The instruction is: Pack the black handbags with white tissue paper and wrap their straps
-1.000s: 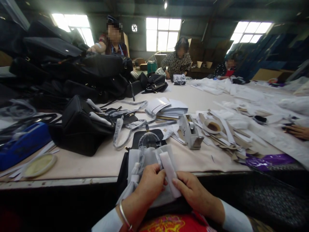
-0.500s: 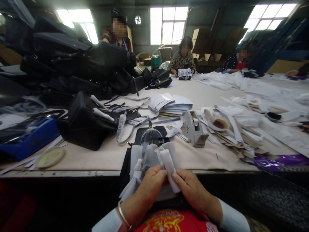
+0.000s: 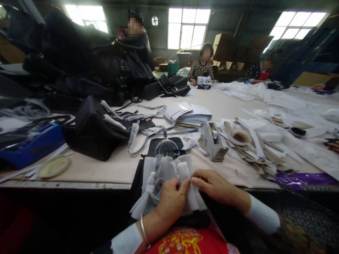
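A black handbag [image 3: 165, 147] hangs over the near table edge, its front covered with white wrapping paper [image 3: 162, 170]. My left hand [image 3: 172, 201] is closed, pinching a white paper strip [image 3: 188, 190] against the bag. My right hand [image 3: 212, 185] is also closed, its fingertips gripping the same strip from the right. A clear plastic-wrapped handle [image 3: 156, 176] of the bag shows just left of my left hand.
A grey tape dispenser [image 3: 213, 141] stands right of the bag. Another black handbag [image 3: 92, 128], a stack of white papers [image 3: 189, 114], a blue dispenser [image 3: 31, 144] and paper scraps [image 3: 254, 141] lie on the table [image 3: 113, 169]. A heap of black bags [image 3: 79, 60] rises at left. Three people sit across.
Both hands have moved up and forward, closer to the bag's front at the table edge. The white strip now lies lower against the bag. The view has shifted slightly.
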The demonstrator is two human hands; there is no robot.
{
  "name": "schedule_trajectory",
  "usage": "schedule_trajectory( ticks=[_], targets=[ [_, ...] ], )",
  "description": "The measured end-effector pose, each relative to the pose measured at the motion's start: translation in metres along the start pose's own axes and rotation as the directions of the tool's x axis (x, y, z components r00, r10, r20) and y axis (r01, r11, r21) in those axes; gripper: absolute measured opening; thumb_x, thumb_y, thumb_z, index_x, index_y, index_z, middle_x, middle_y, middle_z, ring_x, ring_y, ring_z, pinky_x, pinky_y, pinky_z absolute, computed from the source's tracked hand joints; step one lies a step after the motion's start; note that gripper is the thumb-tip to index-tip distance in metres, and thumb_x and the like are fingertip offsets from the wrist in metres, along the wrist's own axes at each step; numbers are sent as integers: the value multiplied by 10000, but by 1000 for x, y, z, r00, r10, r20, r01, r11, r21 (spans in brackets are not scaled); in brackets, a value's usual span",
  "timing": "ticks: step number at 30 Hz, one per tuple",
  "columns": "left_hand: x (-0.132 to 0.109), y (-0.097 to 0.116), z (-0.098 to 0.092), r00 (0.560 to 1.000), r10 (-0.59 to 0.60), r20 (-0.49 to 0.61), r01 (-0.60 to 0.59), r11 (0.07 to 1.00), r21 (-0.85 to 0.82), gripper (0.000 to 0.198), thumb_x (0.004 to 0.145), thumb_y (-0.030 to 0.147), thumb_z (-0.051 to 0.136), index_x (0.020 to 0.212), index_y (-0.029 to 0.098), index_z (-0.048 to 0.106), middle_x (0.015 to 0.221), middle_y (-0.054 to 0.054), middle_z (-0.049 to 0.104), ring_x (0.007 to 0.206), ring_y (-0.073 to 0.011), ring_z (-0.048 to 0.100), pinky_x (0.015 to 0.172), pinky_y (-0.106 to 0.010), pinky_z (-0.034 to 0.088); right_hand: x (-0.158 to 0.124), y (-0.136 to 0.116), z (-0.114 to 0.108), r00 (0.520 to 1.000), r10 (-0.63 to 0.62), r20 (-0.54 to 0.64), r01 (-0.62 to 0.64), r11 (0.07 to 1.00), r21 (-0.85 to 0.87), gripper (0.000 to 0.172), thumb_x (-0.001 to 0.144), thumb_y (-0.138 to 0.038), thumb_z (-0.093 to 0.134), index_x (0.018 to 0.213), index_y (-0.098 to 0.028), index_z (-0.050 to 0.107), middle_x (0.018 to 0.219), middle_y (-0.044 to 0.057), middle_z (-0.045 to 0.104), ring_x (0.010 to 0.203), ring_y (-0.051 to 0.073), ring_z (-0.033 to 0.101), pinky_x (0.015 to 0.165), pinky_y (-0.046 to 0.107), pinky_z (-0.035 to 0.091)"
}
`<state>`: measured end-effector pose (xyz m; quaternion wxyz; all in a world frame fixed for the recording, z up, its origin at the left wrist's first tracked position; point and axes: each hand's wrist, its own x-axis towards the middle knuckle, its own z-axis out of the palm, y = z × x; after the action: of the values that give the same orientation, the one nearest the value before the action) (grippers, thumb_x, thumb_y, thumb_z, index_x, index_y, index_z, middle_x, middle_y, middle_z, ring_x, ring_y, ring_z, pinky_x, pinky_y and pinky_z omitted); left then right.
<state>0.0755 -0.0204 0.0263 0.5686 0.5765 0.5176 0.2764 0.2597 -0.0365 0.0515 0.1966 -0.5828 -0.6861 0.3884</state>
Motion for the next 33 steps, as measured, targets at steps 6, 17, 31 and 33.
schedule_trajectory(
  ticks=[6,17,31,33],
  targets=[
    [2,-4,5,988,126,-88,-117,988,98,249,869,330,625,688,172,689,653,-54,636,605,-185,509,581,-296,286,47,-16,2,975,132,-180,-140,990,-34,862,735,-519,776,1424,-62,532,1103,200,716,1028,370,659,857,435,498],
    [2,-6,8,974,190,-124,-172,975,143,140,817,251,671,690,196,645,707,-71,634,668,-215,548,654,-313,331,66,-8,32,895,305,-325,-260,949,177,765,648,-154,667,1398,-74,542,1266,235,648,1137,392,620,977,463,485],
    [-1,-1,5,976,-143,166,194,917,-348,503,770,516,769,1148,193,690,852,-88,724,806,-256,682,647,-293,510,60,-23,42,855,394,-337,-168,826,539,552,663,-121,604,1215,-122,576,844,45,708,759,198,648,677,284,527],
    [-2,0,8,956,-159,245,247,887,-391,540,781,565,742,1176,202,673,872,-89,725,796,-254,688,651,-302,523,61,-22,43,847,408,-340,-151,799,583,538,653,-110,601,1190,-132,585,822,28,694,730,183,632,655,268,514]
  ],
)
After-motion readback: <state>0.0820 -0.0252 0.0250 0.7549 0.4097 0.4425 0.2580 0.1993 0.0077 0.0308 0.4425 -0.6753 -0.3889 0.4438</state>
